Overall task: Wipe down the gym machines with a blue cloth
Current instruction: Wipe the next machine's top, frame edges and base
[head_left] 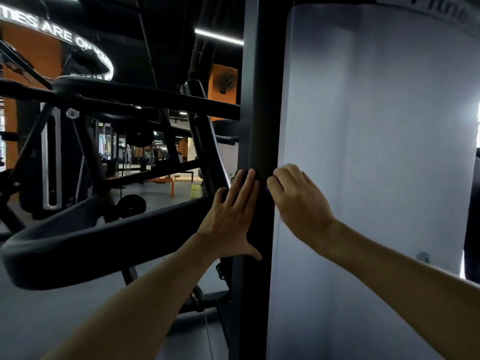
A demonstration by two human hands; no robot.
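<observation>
A black upright post [259, 100] of a gym machine runs down the middle of the view, beside a pale grey shroud panel [376, 152]. My left hand [233, 214] lies flat against the post with fingers straight and thumb spread. My right hand [296, 201] is curled at the seam between post and panel. Only a small sliver of the blue cloth [266, 189] peeks out under its fingers, and the rest is hidden in the fist.
A curved black padded arm [91, 242] of the machine sweeps across the lower left. Black frame bars [130, 100] cross behind it. Further machines stand on the grey gym floor [161, 196] in the background.
</observation>
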